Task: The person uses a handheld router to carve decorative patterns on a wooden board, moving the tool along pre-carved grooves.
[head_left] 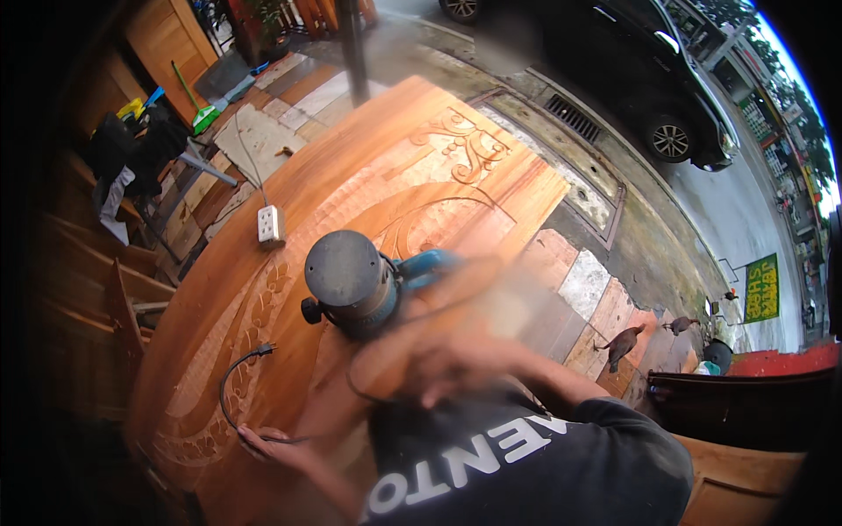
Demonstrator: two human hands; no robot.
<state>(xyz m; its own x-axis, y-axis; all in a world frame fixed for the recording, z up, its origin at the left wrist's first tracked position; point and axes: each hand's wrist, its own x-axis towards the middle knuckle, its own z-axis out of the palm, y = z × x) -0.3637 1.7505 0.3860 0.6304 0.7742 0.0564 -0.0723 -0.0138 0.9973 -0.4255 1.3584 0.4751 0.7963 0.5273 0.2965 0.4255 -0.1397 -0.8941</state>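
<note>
A large carved wooden door panel (pixel 351 167) lies flat in front of me. On it stands a blue and grey power router (pixel 351 285) with a round black top. My left hand (pixel 263 438) at the lower left grips the router's black cord (pixel 226 390); its plug (pixel 261 351) lies loose on the wood. My right hand (pixel 452 364) is blurred by motion just right of the router, close to my chest. I cannot tell whether it holds anything. A white power strip (pixel 271 224) rests on the panel, further up on the left.
Stacked timber and a dark bundle on a stand (pixel 132 149) fill the left side. A green broom (pixel 200 110) leans at the back. A dark car (pixel 649 79) is parked on the wet street. Two birds (pixel 624 344) walk on the tiled pavement at the right.
</note>
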